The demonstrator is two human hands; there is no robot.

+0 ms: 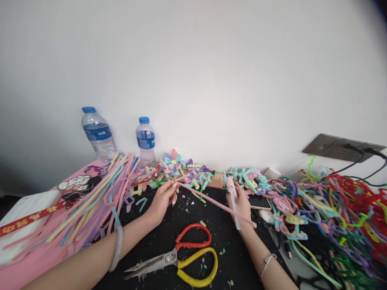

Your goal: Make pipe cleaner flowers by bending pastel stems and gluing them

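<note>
My left hand (165,200) pinches one end of a long pink pipe cleaner (211,200), which slants down to the right and passes in front of my right wrist. In my right hand (241,203) is a pink glue gun (230,186), with a translucent glue stick (234,206) sticking out toward me. On the black mat (157,241) between my forearms lie open scissors (173,257) with one red and one yellow handle.
Long pastel pipe cleaners (90,201) lie at left near a white box (28,213). Two bottles (98,135) (146,141) stand by the wall. Twisted shapes (172,163), a phone (259,202), and a tangled colourful heap (341,217) lie behind and right. Cables plug into a socket (338,147).
</note>
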